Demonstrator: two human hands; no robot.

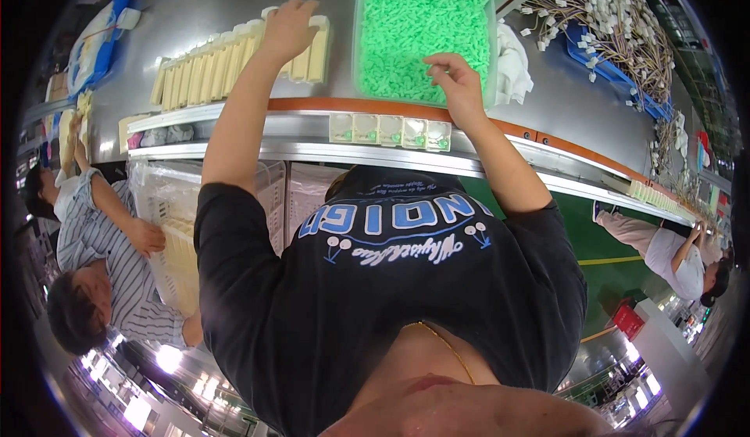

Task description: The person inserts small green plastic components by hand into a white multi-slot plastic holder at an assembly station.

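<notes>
My left hand [291, 32] reaches to the right part of a row of long cream-coloured cases [205, 73] lying side by side on the metal table. Its fingers curl over the far ends of the cases and seem to grip one; the palm hides part of it. My right hand [459, 85] hovers over the near right corner of a clear bin [357, 54] full of small green plastic pieces [422, 23]. Its fingers are bent but apart, with nothing visible between them. Several small square cases [391, 130] with green bits inside stand on the rail before me.
Wired white connectors [617, 15] heap in a blue tray [582, 50] at right. White cloth or plastic [512, 66] lies beside the bin. Left stands another blue tray [98, 50]. A person in stripes [133, 234] handles a crate [168, 226]; another person [676, 261] works at far right.
</notes>
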